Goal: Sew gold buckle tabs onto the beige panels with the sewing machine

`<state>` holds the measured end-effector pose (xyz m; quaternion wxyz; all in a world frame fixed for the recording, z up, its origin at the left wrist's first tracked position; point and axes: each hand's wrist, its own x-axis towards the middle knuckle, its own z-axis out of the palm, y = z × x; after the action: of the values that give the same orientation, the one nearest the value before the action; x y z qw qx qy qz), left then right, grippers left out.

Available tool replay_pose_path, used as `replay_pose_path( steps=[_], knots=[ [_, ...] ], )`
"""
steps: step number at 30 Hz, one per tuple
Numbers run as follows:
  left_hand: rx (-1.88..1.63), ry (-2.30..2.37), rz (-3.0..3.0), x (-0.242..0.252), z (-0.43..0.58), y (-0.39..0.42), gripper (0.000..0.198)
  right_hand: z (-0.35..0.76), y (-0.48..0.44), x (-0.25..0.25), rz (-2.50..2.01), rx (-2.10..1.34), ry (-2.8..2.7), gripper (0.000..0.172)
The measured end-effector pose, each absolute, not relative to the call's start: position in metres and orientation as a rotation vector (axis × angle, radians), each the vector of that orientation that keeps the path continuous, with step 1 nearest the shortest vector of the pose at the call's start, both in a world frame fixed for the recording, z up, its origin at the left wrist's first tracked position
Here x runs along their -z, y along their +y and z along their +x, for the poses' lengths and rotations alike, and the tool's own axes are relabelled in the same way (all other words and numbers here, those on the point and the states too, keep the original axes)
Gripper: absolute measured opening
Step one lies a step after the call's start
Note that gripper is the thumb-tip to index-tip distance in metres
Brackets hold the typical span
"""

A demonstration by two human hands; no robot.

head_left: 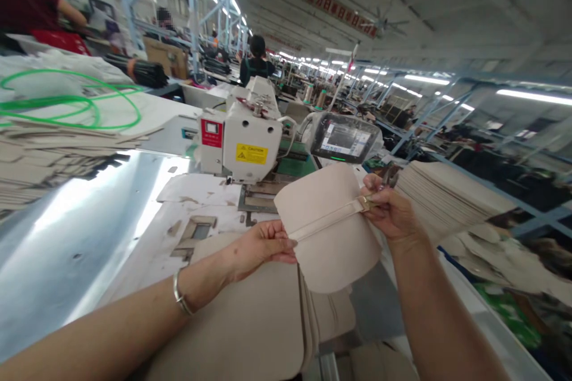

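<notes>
A beige panel (333,262) with rounded corners and a narrow strap (328,220) across its middle is held up in front of the sewing machine. My left hand (268,244), with a bangle on the wrist, pinches the panel's left edge at the strap's end. My right hand (391,211) grips the right edge, where a small metal buckle (366,202) sits on the strap. A dark metal tool (390,176), partly hidden, also shows at the right hand's fingers. Below the held panel lies a stack of beige panels (241,321).
A white sewing machine head (245,137) stands ahead, with a lit screen (342,138) to its right. More beige pieces are stacked at right (447,196) and left (53,155). Green tubing (96,113) lies at back left. Other people are farther off.
</notes>
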<state>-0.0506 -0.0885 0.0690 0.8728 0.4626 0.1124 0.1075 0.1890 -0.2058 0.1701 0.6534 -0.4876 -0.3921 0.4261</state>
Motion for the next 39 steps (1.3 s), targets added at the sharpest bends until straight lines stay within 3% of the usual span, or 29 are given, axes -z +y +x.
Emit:
replay_pose_path(
  steps=[8, 13, 14, 19, 25, 30, 36, 39],
  knots=[
    [-0.235, 0.327, 1.080, -0.069, -0.097, -0.095, 0.031, 0.167, -0.190, -0.157, -1.092, -1.085, -0.893, 0.022],
    [0.488, 0.362, 1.620, -0.101, -0.150, -0.083, 0.021, 0.137, -0.180, -0.134, -1.150, -1.226, -0.923, 0.027],
    [0.500, 0.391, 1.734, -0.109, -0.157, -0.082, 0.023, 0.130, -0.178, -0.128, -1.168, -1.258, -0.928, 0.030],
    [-0.152, 0.434, 2.190, -0.109, -0.138, -0.082, 0.013, 0.107, -0.168, -0.095, -1.307, -1.319, -0.961, 0.034],
    [-0.302, 0.493, 2.282, -0.058, -0.079, -0.063, 0.035, 0.120, -0.170, -0.058, -1.742, -0.931, -1.182, 0.035],
    [-0.202, 0.373, 2.409, -0.060, -0.057, -0.056, 0.028, 0.133, -0.194, -0.048, -2.065, -0.393, -1.257, 0.039],
    [-0.324, 0.371, 2.381, -0.054, -0.041, -0.061, 0.014, 0.111, -0.225, -0.050, -2.092, -0.189, -1.357, 0.023],
    [-0.308, 0.353, 2.258, -0.048, -0.043, -0.058, 0.017, 0.100, -0.233, -0.053, -2.129, -0.144, -1.482, 0.017]
  ],
)
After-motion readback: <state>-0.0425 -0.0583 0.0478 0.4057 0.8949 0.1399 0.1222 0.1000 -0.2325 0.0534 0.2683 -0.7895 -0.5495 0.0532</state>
